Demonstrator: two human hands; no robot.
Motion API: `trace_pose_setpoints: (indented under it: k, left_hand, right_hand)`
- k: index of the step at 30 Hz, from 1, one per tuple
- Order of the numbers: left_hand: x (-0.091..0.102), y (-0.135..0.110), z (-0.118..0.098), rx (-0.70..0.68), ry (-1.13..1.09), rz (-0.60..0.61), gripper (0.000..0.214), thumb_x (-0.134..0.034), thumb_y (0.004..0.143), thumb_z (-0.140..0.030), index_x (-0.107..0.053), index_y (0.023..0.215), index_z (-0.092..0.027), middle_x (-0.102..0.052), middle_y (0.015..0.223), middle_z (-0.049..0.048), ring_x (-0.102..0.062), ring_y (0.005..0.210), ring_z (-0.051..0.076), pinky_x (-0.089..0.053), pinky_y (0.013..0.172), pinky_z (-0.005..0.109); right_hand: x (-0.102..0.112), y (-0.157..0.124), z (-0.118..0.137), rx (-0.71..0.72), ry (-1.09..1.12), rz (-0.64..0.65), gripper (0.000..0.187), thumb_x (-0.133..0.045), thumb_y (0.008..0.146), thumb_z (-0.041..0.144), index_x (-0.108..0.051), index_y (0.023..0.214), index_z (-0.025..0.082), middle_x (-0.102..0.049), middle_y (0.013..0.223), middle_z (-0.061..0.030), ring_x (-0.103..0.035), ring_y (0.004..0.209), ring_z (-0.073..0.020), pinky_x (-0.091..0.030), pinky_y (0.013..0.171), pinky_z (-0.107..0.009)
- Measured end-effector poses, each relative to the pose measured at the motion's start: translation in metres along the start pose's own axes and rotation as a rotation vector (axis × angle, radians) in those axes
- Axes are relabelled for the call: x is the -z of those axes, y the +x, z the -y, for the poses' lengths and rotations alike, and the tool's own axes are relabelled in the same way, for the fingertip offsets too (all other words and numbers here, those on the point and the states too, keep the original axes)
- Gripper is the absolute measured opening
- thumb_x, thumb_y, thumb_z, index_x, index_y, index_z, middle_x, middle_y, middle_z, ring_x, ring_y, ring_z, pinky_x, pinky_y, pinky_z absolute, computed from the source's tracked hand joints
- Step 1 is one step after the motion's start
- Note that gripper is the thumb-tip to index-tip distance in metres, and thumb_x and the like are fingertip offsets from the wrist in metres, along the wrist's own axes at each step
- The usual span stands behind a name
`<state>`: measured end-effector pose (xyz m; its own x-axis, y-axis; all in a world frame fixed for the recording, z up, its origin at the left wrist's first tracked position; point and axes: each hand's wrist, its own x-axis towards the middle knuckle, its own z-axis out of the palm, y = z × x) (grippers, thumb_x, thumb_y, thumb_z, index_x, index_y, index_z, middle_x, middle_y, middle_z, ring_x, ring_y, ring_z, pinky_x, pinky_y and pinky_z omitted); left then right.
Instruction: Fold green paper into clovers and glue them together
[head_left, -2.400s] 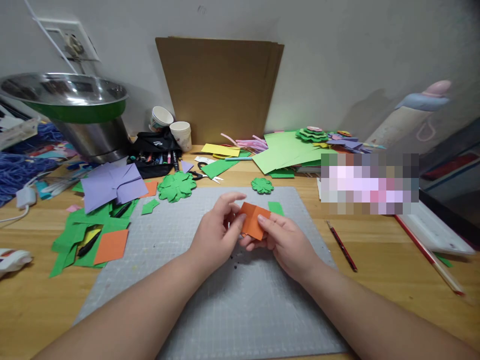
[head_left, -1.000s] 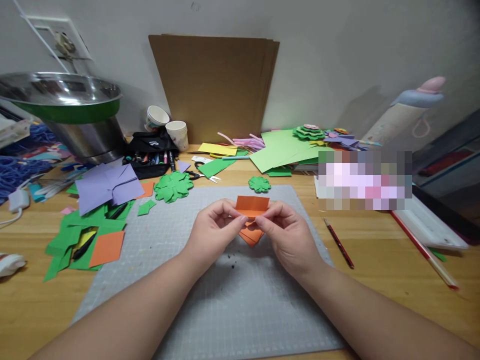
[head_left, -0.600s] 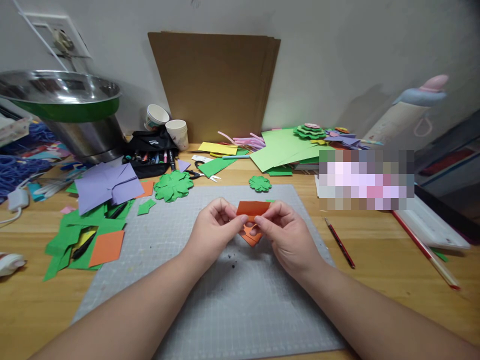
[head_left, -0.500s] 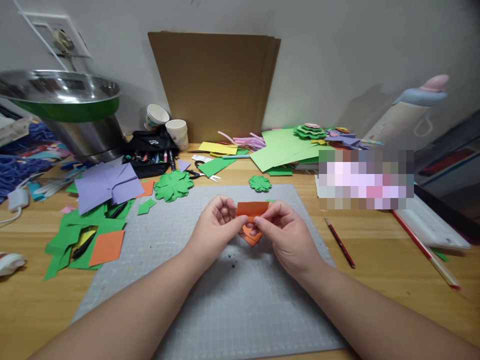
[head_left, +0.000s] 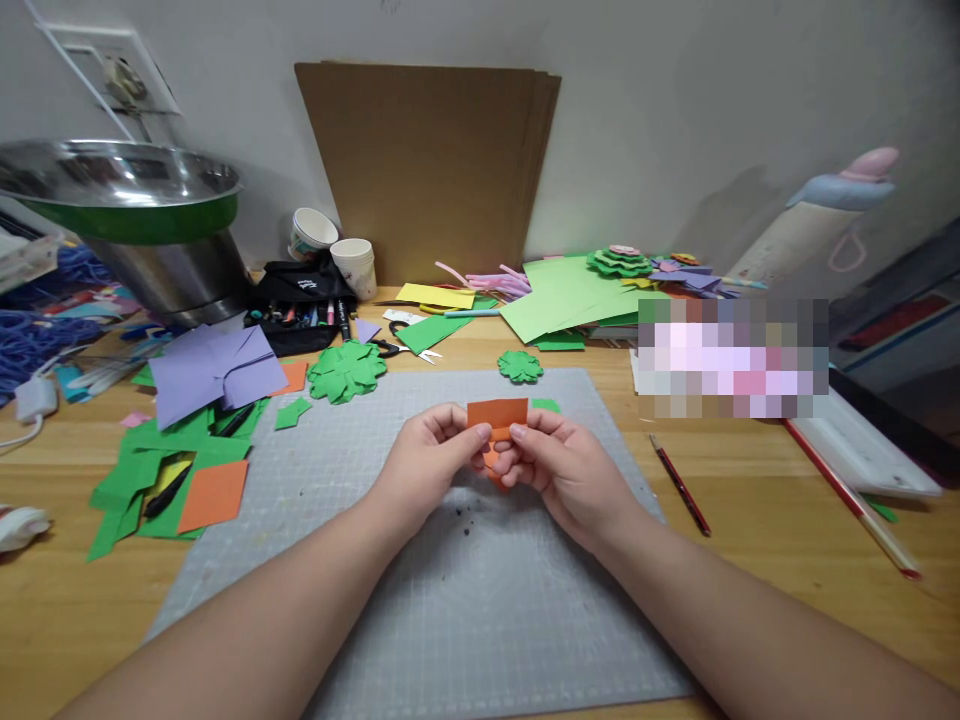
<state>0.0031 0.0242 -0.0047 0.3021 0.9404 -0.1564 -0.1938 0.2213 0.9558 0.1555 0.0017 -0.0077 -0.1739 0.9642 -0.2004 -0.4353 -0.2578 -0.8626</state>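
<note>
An orange piece of paper is held above the grey cutting mat, with a crease across it and its lower part mostly hidden by fingers. My left hand pinches its left side between thumb and fingers. At its right side, my right hand grips it the same way, thumb on the near face. Beyond the hands lies a small green paper flower. A bigger green paper flower rests at the mat's far left edge. A green scrap shows just behind my right hand.
Purple sheets, green offcuts and an orange square lie left of the mat. Scissors, a black pencil case and paper cups stand behind. A pencil is at right. A steel bowl stands far left.
The orange paper and both hands have shifted slightly left. The paper's top part is turned a little, and more of the green scrap behind my right hand shows.
</note>
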Motion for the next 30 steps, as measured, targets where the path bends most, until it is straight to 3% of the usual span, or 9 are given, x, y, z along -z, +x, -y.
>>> trace_pose_setpoints:
  k: [5,10,17,22,27,30]
  left_hand:
    - [0.0011,0.0012,0.0011,0.057,-0.085,0.038,0.023,-0.073,0.071,-0.03,-0.056,0.068,-0.014,-0.065,0.061,-0.0009,-0.057,0.052,0.009,-0.045,0.055,0.022]
    - [0.0,0.0008,0.0003,0.068,-0.02,-0.002,0.024,-0.074,0.069,-0.029,-0.055,0.065,-0.015,-0.064,0.058,-0.0005,-0.057,0.051,0.01,-0.046,0.054,0.022]
    - [-0.0026,0.0006,-0.0014,0.064,0.054,0.0,0.024,-0.073,0.068,-0.032,-0.055,0.066,-0.015,-0.064,0.057,-0.0011,-0.055,0.049,0.009,-0.045,0.052,0.022]
    - [-0.0024,0.0,-0.0001,0.072,0.028,0.077,0.022,-0.074,0.069,-0.03,-0.06,0.072,-0.014,-0.065,0.063,-0.0003,-0.058,0.056,0.009,-0.044,0.057,0.022]
    - [0.0005,0.0011,0.0015,0.101,-0.026,0.068,0.019,-0.074,0.072,-0.027,-0.061,0.069,-0.014,-0.065,0.061,-0.0001,-0.056,0.055,0.008,-0.043,0.058,0.02]
    - [0.0023,0.0018,0.0022,0.135,-0.103,0.128,0.018,-0.072,0.075,-0.028,-0.062,0.071,-0.014,-0.066,0.061,0.0004,-0.059,0.056,0.009,-0.044,0.059,0.021]
  right_hand:
    - [0.0013,-0.0001,-0.0018,0.01,0.012,0.001,0.023,-0.074,0.073,0.031,-0.061,0.082,0.015,-0.072,0.066,-0.0038,-0.065,0.055,-0.0111,-0.052,0.055,-0.021]
    - [0.0011,0.0002,-0.0037,0.032,-0.022,0.017,0.022,-0.074,0.074,0.031,-0.06,0.083,0.016,-0.071,0.065,-0.0026,-0.064,0.055,-0.0106,-0.051,0.054,-0.02]
    - [0.0021,0.0012,-0.0047,-0.062,-0.096,0.072,0.02,-0.069,0.077,0.033,-0.062,0.078,0.015,-0.066,0.065,-0.0003,-0.058,0.046,-0.0084,-0.045,0.042,-0.019]
    - [0.0011,0.001,-0.0044,-0.026,-0.107,0.033,0.022,-0.069,0.075,0.035,-0.061,0.073,0.014,-0.065,0.059,-0.0007,-0.057,0.044,-0.0084,-0.044,0.04,-0.018]
    - [0.0,-0.0008,-0.0044,-0.071,-0.133,0.054,0.02,-0.069,0.075,0.033,-0.062,0.078,0.015,-0.063,0.062,0.0014,-0.057,0.045,-0.0086,-0.044,0.04,-0.019]
    - [0.0001,-0.0016,-0.0055,-0.081,-0.178,0.053,0.019,-0.068,0.075,0.034,-0.06,0.076,0.016,-0.062,0.063,0.0021,-0.058,0.046,-0.0091,-0.043,0.039,-0.018]
